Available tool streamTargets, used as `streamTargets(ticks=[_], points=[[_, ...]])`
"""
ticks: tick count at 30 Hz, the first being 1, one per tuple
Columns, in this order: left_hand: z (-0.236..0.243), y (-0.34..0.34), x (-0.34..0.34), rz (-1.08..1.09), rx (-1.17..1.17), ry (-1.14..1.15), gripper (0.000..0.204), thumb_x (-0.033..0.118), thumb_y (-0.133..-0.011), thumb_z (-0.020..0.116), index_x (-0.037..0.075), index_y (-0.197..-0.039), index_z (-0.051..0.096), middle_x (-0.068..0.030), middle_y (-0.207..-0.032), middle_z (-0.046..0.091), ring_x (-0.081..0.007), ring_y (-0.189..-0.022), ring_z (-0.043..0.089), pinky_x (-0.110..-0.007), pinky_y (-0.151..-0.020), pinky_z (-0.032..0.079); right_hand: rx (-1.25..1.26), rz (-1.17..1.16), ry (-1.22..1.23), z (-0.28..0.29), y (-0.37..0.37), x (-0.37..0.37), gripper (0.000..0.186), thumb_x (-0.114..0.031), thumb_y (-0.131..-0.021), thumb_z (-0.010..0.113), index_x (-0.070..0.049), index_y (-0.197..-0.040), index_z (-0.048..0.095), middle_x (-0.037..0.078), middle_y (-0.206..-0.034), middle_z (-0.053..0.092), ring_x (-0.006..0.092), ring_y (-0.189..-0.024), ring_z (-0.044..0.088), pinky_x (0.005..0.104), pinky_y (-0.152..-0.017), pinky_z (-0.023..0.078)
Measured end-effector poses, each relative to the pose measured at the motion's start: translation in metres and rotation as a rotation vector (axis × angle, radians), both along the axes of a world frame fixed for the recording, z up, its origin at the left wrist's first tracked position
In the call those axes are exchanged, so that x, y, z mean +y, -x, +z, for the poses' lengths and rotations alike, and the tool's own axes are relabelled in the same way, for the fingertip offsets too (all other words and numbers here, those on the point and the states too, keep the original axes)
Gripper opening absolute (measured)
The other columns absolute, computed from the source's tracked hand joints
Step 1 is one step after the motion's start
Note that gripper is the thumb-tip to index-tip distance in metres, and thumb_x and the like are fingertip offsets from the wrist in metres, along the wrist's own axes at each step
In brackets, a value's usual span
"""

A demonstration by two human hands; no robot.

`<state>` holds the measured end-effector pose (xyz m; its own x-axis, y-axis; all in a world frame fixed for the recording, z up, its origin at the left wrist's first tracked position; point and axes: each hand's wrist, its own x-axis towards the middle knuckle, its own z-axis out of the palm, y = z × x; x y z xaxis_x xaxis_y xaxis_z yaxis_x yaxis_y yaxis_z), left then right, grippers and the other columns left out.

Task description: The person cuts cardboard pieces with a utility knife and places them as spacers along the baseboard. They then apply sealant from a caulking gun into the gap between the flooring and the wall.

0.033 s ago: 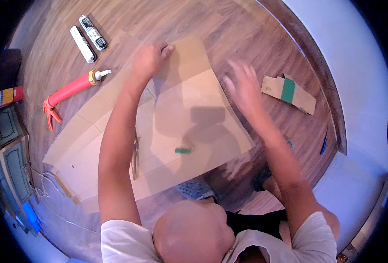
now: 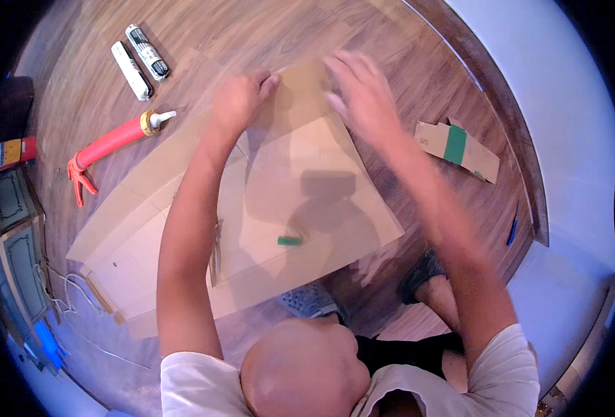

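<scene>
Cardboard (image 2: 321, 149) is clamped in the left hand (image 2: 239, 99) fingers, red caulk gun (image 2: 113, 143) left of them, but whether it's gripped by the blurry right hand (image 2: 366, 97) fingers can't really be told.

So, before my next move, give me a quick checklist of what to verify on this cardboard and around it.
1. Left hand at the far end of the cardboard sheet: ok.
2. Right hand gripping the sheet's edge: cannot tell, it is blurred.
3. Sheet free of loose bits: not ok, a small green piece shows on it.
4. Red caulking gun off the sheet: ok, beside it on the floor.
5. Blue tool off the sheet: ok, far right.
</scene>
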<state>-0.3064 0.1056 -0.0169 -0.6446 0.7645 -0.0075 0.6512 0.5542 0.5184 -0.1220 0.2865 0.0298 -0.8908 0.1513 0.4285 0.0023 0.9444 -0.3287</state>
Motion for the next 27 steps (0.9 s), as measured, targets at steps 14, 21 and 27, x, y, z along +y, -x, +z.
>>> streamTargets(ticks=[14,21,27], points=[[0.02,-0.055,-0.006,-0.012,0.192,-0.165,0.033,0.042,-0.103,0.056,0.011,-0.098,0.067,-0.0197,-0.085,0.071,-0.0417,-0.081,0.068,-0.054,-0.068,0.051,-0.743,0.386,-0.005,0.011,0.083,0.022,0.035,-0.033,-0.087,0.077,0.001,-0.089,0.069,0.024,-0.08,0.067,0.0441,-0.084,0.067,0.0515,-0.073,0.052],[0.027,-0.039,-0.014,-0.016,-0.045,-0.115,0.038,0.044,-0.105,0.051,0.01,-0.104,0.069,-0.0208,-0.09,0.071,-0.0441,-0.09,0.067,-0.053,-0.075,0.051,-0.392,0.363,-0.092,0.006,0.062,0.008,0.028,-0.031,-0.092,0.072,-0.004,-0.098,0.072,0.019,-0.096,0.07,0.0408,-0.093,0.067,0.049,-0.079,0.053],[0.022,-0.035,-0.012,0.055,-0.034,-0.038,0.038,0.042,-0.105,0.053,0.011,-0.118,0.071,-0.0236,-0.104,0.072,-0.0439,-0.1,0.069,-0.051,-0.085,0.053,0.002,0.312,-0.053,0.003,0.046,0.008,0.031,-0.03,-0.097,0.066,-0.008,-0.117,0.071,0.019,-0.111,0.071,0.0388,-0.109,0.065,0.0516,-0.094,0.051]])
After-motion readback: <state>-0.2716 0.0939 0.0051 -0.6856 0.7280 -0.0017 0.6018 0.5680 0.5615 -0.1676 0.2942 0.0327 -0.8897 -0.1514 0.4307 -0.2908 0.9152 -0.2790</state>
